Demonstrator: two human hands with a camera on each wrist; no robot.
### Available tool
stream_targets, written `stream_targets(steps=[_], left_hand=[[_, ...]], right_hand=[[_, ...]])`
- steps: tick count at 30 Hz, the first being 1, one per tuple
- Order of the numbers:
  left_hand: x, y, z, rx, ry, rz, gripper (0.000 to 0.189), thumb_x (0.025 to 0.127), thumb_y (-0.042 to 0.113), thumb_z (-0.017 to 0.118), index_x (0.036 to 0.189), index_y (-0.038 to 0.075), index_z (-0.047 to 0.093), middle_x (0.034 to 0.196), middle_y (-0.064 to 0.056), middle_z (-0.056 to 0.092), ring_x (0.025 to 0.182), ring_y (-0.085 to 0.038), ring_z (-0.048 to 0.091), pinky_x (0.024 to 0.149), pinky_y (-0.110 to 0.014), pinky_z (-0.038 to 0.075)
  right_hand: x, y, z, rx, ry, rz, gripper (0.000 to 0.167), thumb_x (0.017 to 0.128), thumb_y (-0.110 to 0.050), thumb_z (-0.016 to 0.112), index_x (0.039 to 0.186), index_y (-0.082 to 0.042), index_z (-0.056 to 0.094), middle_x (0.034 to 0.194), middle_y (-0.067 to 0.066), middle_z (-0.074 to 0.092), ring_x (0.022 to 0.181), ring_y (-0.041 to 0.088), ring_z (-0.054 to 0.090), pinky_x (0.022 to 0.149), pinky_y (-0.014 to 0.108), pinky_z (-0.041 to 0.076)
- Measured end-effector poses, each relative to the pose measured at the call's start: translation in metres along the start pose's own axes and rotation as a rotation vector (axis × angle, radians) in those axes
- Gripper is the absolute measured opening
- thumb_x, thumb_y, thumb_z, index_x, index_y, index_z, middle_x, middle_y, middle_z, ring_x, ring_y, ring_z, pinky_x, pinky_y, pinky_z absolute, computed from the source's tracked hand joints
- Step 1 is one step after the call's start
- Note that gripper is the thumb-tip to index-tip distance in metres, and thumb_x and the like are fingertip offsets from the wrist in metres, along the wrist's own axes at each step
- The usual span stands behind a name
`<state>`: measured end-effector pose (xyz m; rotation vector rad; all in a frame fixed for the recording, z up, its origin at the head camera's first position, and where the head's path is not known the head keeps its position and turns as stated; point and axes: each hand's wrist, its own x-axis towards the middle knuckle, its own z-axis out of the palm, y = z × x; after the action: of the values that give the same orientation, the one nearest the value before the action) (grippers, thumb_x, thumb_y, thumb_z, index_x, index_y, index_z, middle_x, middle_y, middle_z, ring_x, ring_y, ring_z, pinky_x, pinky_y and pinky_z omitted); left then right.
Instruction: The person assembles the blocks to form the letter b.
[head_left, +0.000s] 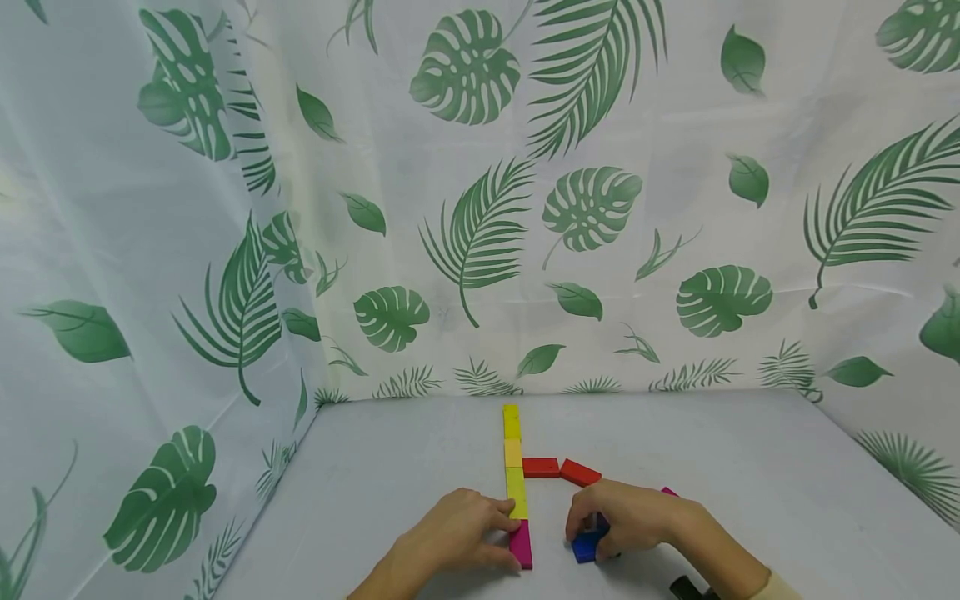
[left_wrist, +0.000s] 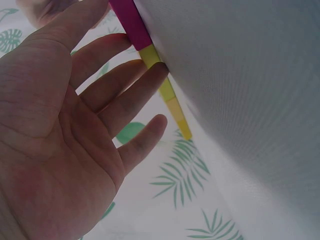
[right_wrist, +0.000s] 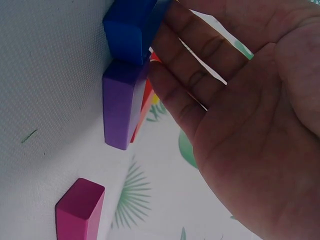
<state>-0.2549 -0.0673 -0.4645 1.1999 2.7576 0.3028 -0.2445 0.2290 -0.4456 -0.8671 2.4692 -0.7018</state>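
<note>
My left hand (head_left: 459, 529) rests along the left side of a magenta block (head_left: 521, 546), the near end of a straight row. Its thumb tip lies by the block's near end. The fingertips (left_wrist: 159, 70) reach the side of the row where magenta meets yellow. To the right, my right hand (head_left: 630, 515) pinches a blue block (head_left: 585, 547) between thumb and fingers, low over the table. In the right wrist view the blue block (right_wrist: 125, 37) stands end to end with a purple block (right_wrist: 117, 110). The palm hides part of these blocks in the head view.
Several yellow blocks (head_left: 513, 454) continue the row away from me. Two red blocks (head_left: 541, 468) branch off it to the right, the second angled. Another magenta block (right_wrist: 80, 210) lies beyond the right hand. A leaf-print curtain (head_left: 480, 250) borders the white table (head_left: 397, 454).
</note>
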Motion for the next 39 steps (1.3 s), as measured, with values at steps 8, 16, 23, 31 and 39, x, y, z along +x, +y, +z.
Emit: stream_targets(steps=[8, 16, 23, 31, 39], left_hand=[[0.0000, 0.0007, -0.0005, 0.001, 0.000, -0.006, 0.053, 0.082, 0.062, 0.081, 0.128, 0.038, 0.073, 0.134, 0.012, 0.070, 0.119, -0.002, 0.067, 0.100, -0.033, 0.055], [0.0018, 0.0006, 0.0010, -0.006, -0.014, -0.026, 0.053, 0.082, 0.062, 0.080, 0.129, 0.039, 0.073, 0.134, 0.013, 0.070, 0.118, -0.002, 0.068, 0.101, -0.035, 0.055], [0.0028, 0.0004, 0.0025, -0.006, -0.024, -0.042, 0.052, 0.081, 0.062, 0.081, 0.128, 0.040, 0.073, 0.133, 0.014, 0.070, 0.118, -0.002, 0.068, 0.101, -0.036, 0.055], [0.0018, -0.0003, 0.0022, -0.005, -0.009, -0.022, 0.054, 0.081, 0.062, 0.081, 0.128, 0.039, 0.073, 0.134, 0.013, 0.070, 0.119, -0.002, 0.067, 0.100, -0.035, 0.055], [0.0018, 0.0009, 0.0023, -0.010, -0.012, -0.035, 0.053, 0.081, 0.062, 0.081, 0.129, 0.039, 0.072, 0.134, 0.013, 0.070, 0.117, -0.002, 0.068, 0.101, -0.035, 0.055]], right_hand=[[0.0001, 0.0004, -0.0005, -0.015, 0.004, 0.016, 0.031, 0.086, -0.014, 0.085, 0.105, -0.037, 0.077, 0.105, -0.022, 0.065, 0.098, 0.003, 0.057, 0.096, 0.039, 0.056], [0.0002, -0.0007, -0.0012, -0.006, -0.002, 0.017, 0.031, 0.086, -0.012, 0.084, 0.105, -0.036, 0.077, 0.105, -0.022, 0.066, 0.098, 0.004, 0.057, 0.096, 0.040, 0.056], [0.0007, -0.0012, -0.0015, -0.016, -0.001, 0.026, 0.031, 0.086, -0.012, 0.085, 0.104, -0.036, 0.078, 0.104, -0.022, 0.066, 0.097, 0.004, 0.058, 0.095, 0.039, 0.057], [0.0002, -0.0009, -0.0017, -0.029, 0.002, 0.045, 0.032, 0.085, -0.012, 0.085, 0.103, -0.037, 0.077, 0.104, -0.022, 0.066, 0.096, 0.004, 0.057, 0.095, 0.041, 0.057], [0.0005, -0.0009, -0.0026, -0.036, 0.003, 0.061, 0.033, 0.085, -0.010, 0.085, 0.103, -0.036, 0.078, 0.103, -0.021, 0.067, 0.095, 0.004, 0.057, 0.095, 0.041, 0.057]])
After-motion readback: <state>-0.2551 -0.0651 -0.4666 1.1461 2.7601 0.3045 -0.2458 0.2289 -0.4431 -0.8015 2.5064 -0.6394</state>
